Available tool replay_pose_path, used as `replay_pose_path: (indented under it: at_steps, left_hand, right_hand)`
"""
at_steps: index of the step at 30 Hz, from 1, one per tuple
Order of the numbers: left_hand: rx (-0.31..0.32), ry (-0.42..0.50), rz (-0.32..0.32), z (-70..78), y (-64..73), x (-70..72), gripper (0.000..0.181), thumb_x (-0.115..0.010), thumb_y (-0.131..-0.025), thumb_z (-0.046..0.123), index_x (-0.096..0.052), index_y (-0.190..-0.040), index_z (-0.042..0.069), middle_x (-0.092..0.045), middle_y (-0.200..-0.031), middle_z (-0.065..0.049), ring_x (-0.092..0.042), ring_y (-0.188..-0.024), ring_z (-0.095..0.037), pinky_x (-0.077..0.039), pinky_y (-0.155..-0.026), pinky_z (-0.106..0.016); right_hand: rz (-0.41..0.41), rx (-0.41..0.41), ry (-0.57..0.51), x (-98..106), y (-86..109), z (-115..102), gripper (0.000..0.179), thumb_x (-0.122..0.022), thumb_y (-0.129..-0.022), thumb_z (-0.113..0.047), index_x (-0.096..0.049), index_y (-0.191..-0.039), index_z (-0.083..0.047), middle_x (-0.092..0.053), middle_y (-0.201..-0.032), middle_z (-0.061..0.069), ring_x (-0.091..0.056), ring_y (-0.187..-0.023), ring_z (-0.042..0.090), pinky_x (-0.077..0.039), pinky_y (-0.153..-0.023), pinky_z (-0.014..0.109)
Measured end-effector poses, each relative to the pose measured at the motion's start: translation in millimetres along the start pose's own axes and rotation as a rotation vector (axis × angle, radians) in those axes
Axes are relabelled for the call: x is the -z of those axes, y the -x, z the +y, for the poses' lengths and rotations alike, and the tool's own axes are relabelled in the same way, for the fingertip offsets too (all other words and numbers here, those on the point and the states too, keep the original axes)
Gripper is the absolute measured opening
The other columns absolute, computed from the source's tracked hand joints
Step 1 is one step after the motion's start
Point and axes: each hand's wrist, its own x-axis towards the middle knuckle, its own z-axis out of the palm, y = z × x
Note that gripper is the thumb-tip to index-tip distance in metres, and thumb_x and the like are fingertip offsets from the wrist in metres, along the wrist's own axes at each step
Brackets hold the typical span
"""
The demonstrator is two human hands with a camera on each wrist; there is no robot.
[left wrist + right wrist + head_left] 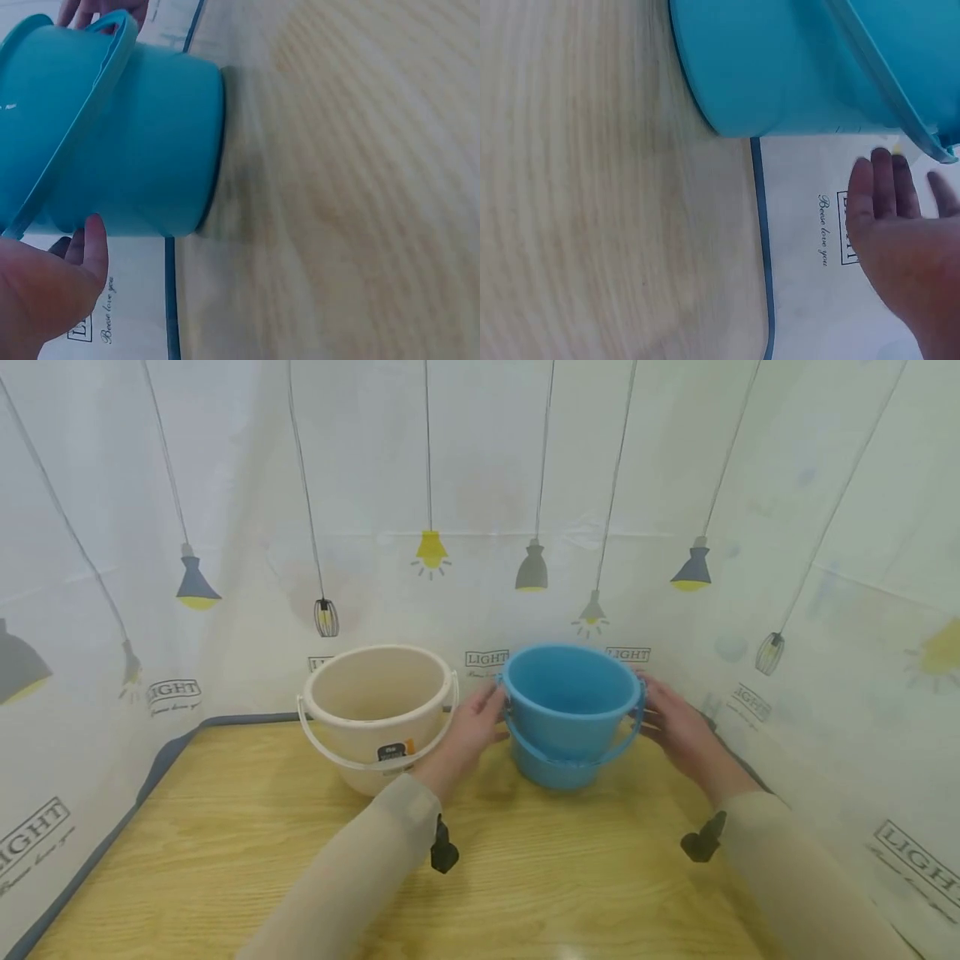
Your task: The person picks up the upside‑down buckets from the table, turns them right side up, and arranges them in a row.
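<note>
A blue bucket (570, 727) stands upright on the wooden table, its handle hanging down across the front. At its left side, just under the rim, is my left hand (474, 722), with fingertips right at the wall in the left wrist view. On the other side my right hand (678, 727) has its fingers stretched toward the bucket near the handle's joint. The right wrist view shows these fingers (883, 184) straight, with a gap between them and the bucket wall. A cream bucket (378, 693) with a dark and orange label stands to the left, partly behind my left forearm.
The wooden table (247, 843) has a dark edge at the back and left. A pale sheet (480, 468) printed with hanging lamps rises behind the buckets and along both sides. The two buckets stand near the back edge, a short way apart.
</note>
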Motion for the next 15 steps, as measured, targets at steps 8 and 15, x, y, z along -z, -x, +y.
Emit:
replay_pose_path:
  at_steps: [8, 15]
  left_hand:
    - [-0.032, -0.056, -0.081, -15.4, 32.8, 10.6, 0.067, -0.046, -0.118, 0.047, -0.036, -0.170, 0.006, -0.048, -0.168, -0.025, -0.054, -0.151, -0.047, -0.058, -0.115, -0.057]
    - [-0.081, -0.112, -0.179, -17.8, 70.9, 30.5, 0.062, -0.046, -0.119, 0.044, -0.043, -0.166, 0.005, -0.052, -0.166, -0.025, -0.059, -0.147, -0.045, -0.059, -0.114, -0.056]
  right_hand:
    - [0.150, 0.011, 0.019, 0, 22.9, -2, 0.073, -0.040, -0.117, -0.055, -0.029, -0.173, -0.009, -0.052, -0.167, 0.013, -0.060, -0.145, 0.020, -0.056, -0.117, 0.030]
    - [0.106, 0.141, -0.226, 10, 55.4, -2, 0.030, -0.052, -0.118, -0.034, -0.063, -0.144, -0.024, -0.074, -0.127, -0.018, -0.072, -0.115, -0.002, -0.062, -0.098, 0.018]
